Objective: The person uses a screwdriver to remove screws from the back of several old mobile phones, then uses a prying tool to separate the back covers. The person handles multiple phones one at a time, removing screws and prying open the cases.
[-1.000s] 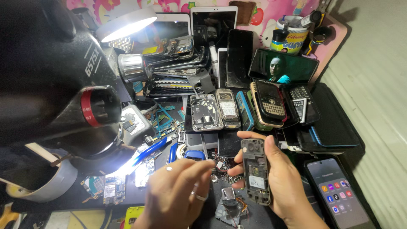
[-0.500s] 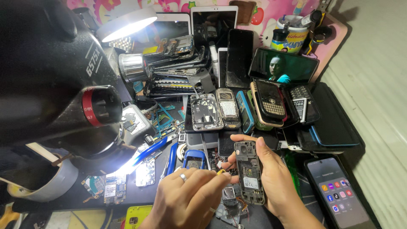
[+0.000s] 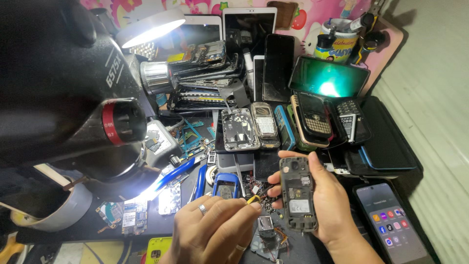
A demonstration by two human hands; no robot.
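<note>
- Your right hand is clamped around an opened small phone, back cover off, so its dark inner frame and white label face you; thumb on its left edge, fingers wrapped behind its right side.
- Your left hand is curled shut, its fingertips pinching a small yellow-tipped tool. A ring sits on one finger.
- That tool's tip lies just beside the lower left edge of the opened phone; whether it touches the phone, you cannot tell.
- Both hands sit close together, low in the middle of the view, above a dark, crowded workbench.
- Below the opened phone lies a small metal part with loose wires.
- Just left of your hands are a blue phone frame and blue-handled tweezers, with small circuit boards further left.
- Beyond your hands lies a row of old phones: a bare silver frame, a grey keypad phone and a dark keyboard phone.
- A lit smartphone showing app icons rests well to the right of your right hand.
- A large black microscope head with a red ring fills the left side, and a bright lamp shines at the top.
- A stack of broken screens and a glowing green screen stand at the back.
</note>
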